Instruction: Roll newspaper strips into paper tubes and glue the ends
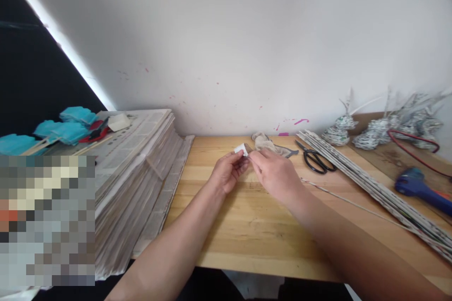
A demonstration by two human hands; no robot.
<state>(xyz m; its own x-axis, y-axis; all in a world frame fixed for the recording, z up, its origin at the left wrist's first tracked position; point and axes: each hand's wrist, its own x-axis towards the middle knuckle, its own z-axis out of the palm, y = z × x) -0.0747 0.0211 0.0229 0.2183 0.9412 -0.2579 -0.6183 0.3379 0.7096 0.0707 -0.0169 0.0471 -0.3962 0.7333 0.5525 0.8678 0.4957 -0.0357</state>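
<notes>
Left hand (226,172) and right hand (277,171) pinched a white piece (240,149) left of the scissors (308,152), its shaping apparently unfinished.

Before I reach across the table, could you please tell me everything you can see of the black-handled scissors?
The scissors have two black loop handles and dark, metallic-looking blades. They lie on the wooden table, blades pointing toward the wall, between the crumpled beige item and the bundle of paper sticks. Neither the left hand nor the right hand touches them. Whether they touch the bundle is unclear.
</notes>
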